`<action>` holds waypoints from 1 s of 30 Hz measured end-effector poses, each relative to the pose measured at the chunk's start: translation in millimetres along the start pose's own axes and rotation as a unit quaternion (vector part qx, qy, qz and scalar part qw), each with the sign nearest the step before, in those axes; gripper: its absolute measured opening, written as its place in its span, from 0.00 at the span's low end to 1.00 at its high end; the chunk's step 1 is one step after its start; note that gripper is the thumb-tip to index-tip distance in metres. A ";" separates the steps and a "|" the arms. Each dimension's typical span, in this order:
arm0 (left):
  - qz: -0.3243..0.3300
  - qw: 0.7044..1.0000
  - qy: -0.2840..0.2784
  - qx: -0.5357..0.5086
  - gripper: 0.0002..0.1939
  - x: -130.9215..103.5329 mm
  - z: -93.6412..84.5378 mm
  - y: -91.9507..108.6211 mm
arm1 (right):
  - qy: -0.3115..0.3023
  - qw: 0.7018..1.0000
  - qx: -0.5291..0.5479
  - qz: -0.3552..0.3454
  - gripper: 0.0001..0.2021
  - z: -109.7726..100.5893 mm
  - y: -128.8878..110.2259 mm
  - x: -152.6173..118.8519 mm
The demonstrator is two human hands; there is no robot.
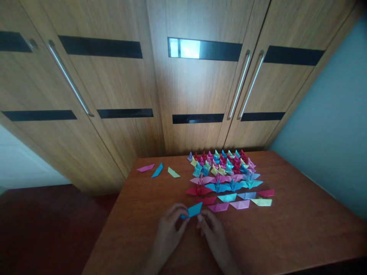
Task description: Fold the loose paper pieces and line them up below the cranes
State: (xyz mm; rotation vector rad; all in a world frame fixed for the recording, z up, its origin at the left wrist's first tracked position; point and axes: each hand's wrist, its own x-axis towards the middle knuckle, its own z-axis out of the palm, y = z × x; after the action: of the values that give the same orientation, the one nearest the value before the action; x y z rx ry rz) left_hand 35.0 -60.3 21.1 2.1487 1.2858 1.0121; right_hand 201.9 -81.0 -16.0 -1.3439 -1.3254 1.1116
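Seen from the head camera, a person is working at a reddish wooden surface point(286, 229) in front of a wall of wood-grain wardrobe doors point(120, 88). The left hand point(169, 225) and right hand point(212, 229) are meeting just above the surface near its front edge, each pinching one end of a folded blue paper piece point(194, 210) between fingertips, fingers curled close rather than spread. The paper is looking thin, light and easily creased, so a grip at the pointed ends or along a folded edge is likely to be safest; pressing its middle could flatten the folds. Just beyond the hands, a row of flat folded pieces point(241, 202) in red, blue, pink and yellow is lying, and behind it rows of finished paper cranes point(223, 168) are standing close together toward the wardrobe. Three loose folded pieces point(157, 170) are lying apart at the far left of the surface.
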 end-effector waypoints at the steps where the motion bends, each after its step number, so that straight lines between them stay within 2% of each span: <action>1: 0.007 1.000 -0.016 -0.008 0.05 -4.1 7.1 4.3 | 0.006 1.000 0.008 0.010 0.19 -2.0 1.9 -1.8; 5: 0.017 0.999 -0.050 -0.009 0.08 -15.7 27.3 10.1 | 0.034 0.999 -0.021 0.032 0.19 -13.0 7.4 -10.4; 9: 0.039 0.996 -0.080 0.024 0.09 -18.9 37.6 13.0 | 0.070 0.990 -0.121 0.022 0.16 -27.2 9.2 -19.2; 15: 0.066 0.980 -0.133 0.135 0.11 -8.5 55.8 25.2 | 0.091 0.957 -0.273 0.020 0.14 -53.5 13.7 -25.0; 19: 0.073 0.972 -0.127 0.186 0.12 -6.3 70.7 28.8 | 0.119 0.925 -0.357 0.054 0.13 -71.5 17.6 -23.9; 23: 0.090 0.968 -0.118 0.200 0.17 -20.1 83.2 31.5 | 0.141 0.903 -0.401 0.068 0.15 -82.6 22.0 -23.0; 27: 0.128 0.959 -0.162 0.195 0.21 -33.7 92.3 34.8 | 0.146 0.896 -0.415 0.060 0.17 -85.3 27.6 -23.4; 30: 0.118 0.956 -0.191 0.189 0.25 -34.8 93.3 36.4 | 0.144 0.894 -0.420 0.057 0.17 -85.4 30.9 -24.1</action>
State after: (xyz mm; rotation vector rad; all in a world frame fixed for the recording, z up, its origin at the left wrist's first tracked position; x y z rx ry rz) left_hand 117.0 -108.2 -26.3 2.6719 1.1171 0.4095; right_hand 291.0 -106.4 -31.6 -2.1309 -1.5779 0.3433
